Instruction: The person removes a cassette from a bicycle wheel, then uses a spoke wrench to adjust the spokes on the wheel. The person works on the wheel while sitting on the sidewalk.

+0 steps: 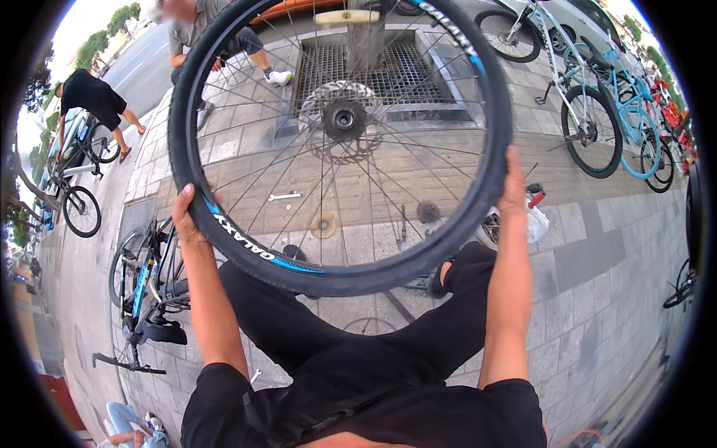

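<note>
A bicycle wheel [336, 282] with a black tyre is held up in front of me, tilted so I look through its spokes. Its dark hub [343, 121] sits in the middle, with a brake disc around it. My left hand [192, 216] grips the tyre at the lower left, thumb on the near side. Against the right side of the tyre presses my right hand [512, 183], its fingers mostly hidden behind the rubber. Through the spokes, a wrench [286, 196], a cassette of sprockets [428, 212] and a tan ring [324, 225] show on the paving.
A bicycle [142, 287] lies at my left. Beyond the wheel stands a tree trunk [365, 48] in a grated pit. Parked bikes [591, 131] line the far right. One person [93, 97] bends over a bike; another [196, 26] sits nearby. A white container [536, 222] stands by my right arm.
</note>
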{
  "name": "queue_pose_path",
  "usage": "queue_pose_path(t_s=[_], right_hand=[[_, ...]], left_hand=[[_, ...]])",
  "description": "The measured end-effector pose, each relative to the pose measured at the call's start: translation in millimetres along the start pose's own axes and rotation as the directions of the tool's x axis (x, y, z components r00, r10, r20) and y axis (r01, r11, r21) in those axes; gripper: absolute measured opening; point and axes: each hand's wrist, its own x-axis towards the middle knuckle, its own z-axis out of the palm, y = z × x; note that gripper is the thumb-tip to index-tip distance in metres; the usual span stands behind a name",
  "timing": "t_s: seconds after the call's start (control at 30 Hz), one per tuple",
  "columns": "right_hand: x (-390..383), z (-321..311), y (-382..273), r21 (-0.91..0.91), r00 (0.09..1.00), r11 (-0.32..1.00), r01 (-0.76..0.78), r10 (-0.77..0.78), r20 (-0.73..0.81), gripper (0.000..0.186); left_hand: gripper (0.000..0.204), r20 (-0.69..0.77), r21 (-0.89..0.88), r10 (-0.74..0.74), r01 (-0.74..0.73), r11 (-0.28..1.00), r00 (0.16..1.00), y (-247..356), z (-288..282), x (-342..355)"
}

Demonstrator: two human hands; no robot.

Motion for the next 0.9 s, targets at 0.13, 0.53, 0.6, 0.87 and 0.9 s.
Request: queue_pose_path(t_s=[0.13,0.53,0.6,0.87,0.9], right_hand=[[-32,18,-34,0.070,0.998,0.996,0.059,-0.058,-0.010,0.052],[2,31,-18,0.041,0.998,0.999,0.013,-0.011,-0.054,0.044],[6,35,-20,0.048,0.999,0.999,-0.014,0.016,-0.041,0.041],[9,27,-15,0.042,0.996,0.999,-0.004,0.008,-0.087,0.049],[11,22,-19,0.080,0.992,0.996,0.044,-0.034,-0.119,0.052]], left_hand=[[0.055,0.021,-0.068,-0.059,0.061,0.996,0.998,-41,-8,28],[0.049,0.093,-0.164,-0.331,0.342,0.925,0.939,-98,-31,70],[0.048,0.106,-0.171,-0.350,0.364,0.915,0.931,-103,-33,75],[0.047,-0.034,-0.028,-0.256,0.255,0.967,0.966,-108,-43,76],[0.046,-0.077,-0.005,-0.237,0.237,0.971,0.969,-112,-48,75]])
